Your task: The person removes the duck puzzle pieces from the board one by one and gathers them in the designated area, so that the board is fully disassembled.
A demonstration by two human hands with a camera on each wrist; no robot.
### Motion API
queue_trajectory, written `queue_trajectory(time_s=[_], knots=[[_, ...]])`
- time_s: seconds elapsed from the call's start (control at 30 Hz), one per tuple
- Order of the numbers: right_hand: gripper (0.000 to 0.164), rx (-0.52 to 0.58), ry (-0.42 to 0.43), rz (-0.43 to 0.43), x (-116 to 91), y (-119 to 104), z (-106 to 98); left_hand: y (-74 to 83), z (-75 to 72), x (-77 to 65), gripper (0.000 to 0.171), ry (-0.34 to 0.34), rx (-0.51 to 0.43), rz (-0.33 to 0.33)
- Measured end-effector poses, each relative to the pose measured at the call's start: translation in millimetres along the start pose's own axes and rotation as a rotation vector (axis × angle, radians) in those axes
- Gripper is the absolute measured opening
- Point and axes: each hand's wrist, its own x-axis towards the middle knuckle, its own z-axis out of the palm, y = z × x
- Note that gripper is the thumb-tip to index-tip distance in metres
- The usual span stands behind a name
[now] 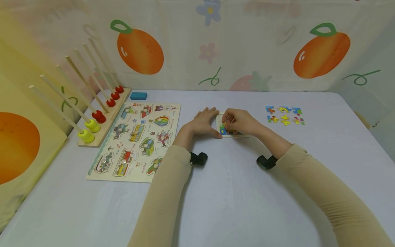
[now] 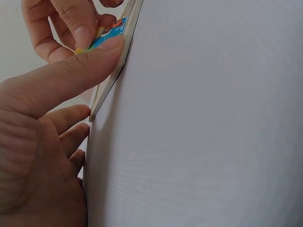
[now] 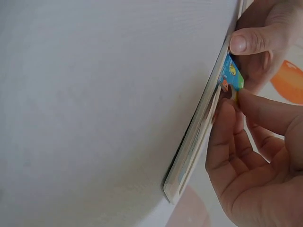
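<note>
A small jigsaw board (image 1: pixel 237 136) with a pale wooden frame lies between my two hands. My left hand (image 1: pixel 203 122) steadies its left side, the thumb resting on the near corner and the other fingers spread toward the far side. Blue and green picture pieces (image 3: pixel 232 72) sit inside the frame. My right hand (image 1: pixel 240 121) is over the board and pinches a small puzzle piece (image 3: pixel 235 94) between thumb and index finger, low against the fitted pieces. Only a yellow edge of that piece shows; the fingers hide the rest.
Several loose puzzle pieces (image 1: pixel 285 119) lie in two rows at the right. On the left are a large picture peg board (image 1: pixel 140 103) and a wooden bead rack (image 1: pixel 115 115) with tall rods. Near the back rests a blue block (image 1: pixel 138 96).
</note>
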Motion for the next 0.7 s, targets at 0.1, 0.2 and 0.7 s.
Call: queue_trajectory(time_s=[0.1,0.2,0.7], knots=[[0.016,0.015,-0.004,0.012,0.3,0.0,-1.0,-0.2,0.0,-0.1,0.099,-0.002,-0.001,0.0],[0.018,0.032,-0.008,0.03,-0.9,-1.5,-2.3,-0.1,-0.1,-0.1,0.1,-0.002,-0.005,-0.001],[0.02,0.077,0.028,0.032,-8.0,1.4,-19.0,-0.5,0.3,-0.5,0.099,-0.004,-0.018,-0.002]])
